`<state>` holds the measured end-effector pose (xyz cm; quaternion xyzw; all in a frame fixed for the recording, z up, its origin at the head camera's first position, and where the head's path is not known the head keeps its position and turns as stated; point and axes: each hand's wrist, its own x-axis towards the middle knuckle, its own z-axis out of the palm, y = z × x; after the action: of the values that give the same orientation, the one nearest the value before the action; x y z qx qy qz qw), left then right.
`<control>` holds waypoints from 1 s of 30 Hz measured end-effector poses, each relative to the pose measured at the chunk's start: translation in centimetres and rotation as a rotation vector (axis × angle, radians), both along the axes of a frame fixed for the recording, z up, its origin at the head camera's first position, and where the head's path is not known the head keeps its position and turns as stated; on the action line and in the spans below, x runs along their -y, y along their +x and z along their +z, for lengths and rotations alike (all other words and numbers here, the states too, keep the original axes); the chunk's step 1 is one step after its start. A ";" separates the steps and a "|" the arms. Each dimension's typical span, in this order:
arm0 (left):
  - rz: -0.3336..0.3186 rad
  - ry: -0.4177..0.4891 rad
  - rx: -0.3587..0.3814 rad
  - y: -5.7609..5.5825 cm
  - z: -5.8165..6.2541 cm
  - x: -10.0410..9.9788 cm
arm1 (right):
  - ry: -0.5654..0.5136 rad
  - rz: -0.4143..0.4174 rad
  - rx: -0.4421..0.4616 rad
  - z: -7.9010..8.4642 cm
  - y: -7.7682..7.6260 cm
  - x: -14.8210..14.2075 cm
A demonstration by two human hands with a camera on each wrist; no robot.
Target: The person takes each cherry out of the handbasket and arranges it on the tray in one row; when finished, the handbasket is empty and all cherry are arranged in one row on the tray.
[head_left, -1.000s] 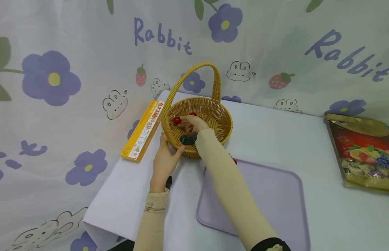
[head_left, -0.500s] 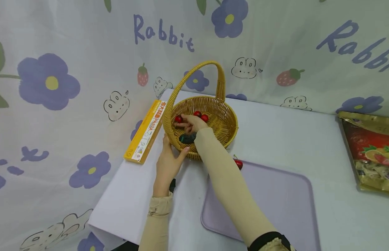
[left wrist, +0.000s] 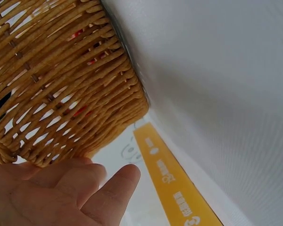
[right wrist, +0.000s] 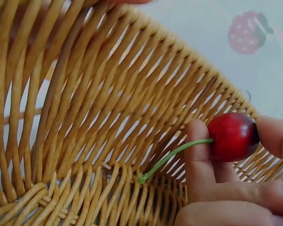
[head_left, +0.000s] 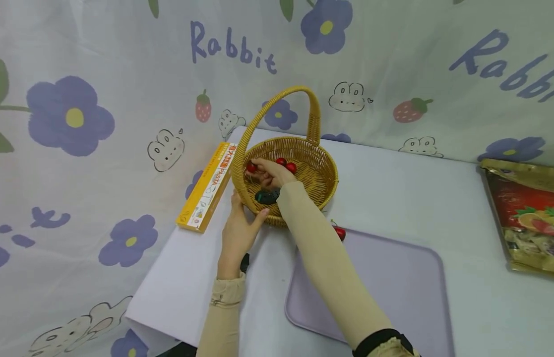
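Pinching a cherry [right wrist: 232, 137]: right hand [head_left: 271, 174], basket floor [head_left: 313, 184] open rightward (left hand [head_left: 238, 228] gripping wall [left wrist: 61, 70]).

Tight on the left here: the box [head_left: 207, 188] lies just beside the basket [head_left: 323, 166], and the left hand [head_left: 238, 230] rests against the near-left wall, so that flank is blocked! Overhead, the handle [head_left: 314, 124] arches across, cutting off a straight drop through the middle. Inside, the right hand [head_left: 277, 174], pinching a cherry [right wrist: 232, 136], crowds the left half, two more cherries [head_left: 291, 167] just beyond it. But look right: bare weave, an open way in over the rim! Out front, the sleeve [head_left: 317, 253] bars the tray's [head_left: 379, 277] left side; a wide lane runs between basket and bag [head_left: 528, 215].
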<state>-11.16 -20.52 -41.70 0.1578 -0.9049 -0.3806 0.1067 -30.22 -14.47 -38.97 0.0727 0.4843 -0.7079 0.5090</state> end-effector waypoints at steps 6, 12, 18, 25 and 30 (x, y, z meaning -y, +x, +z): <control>-0.028 0.011 0.012 -0.1 0.0 -0.8 | -0.077 -0.056 0.012 1.0 0.1 -2.5; -0.037 0.011 -0.002 -0.1 0.1 -0.8 | -0.195 -0.065 -0.153 3.0 0.6 -5.1; -0.034 0.001 0.002 -0.1 0.0 -0.1 | -0.300 -0.096 -0.240 4.9 0.9 -8.3; -0.036 0.009 0.021 -0.2 0.0 -0.1 | -0.338 -0.146 -0.379 5.6 1.4 -13.2; -0.044 0.015 0.019 -0.2 0.4 -0.1 | -0.251 -0.193 -0.501 5.6 2.2 -17.6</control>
<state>-11.35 -20.39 -41.33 0.1422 -0.9064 -0.3879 0.0883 -28.02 3.11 -33.38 -0.1223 0.4943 -0.8034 0.3087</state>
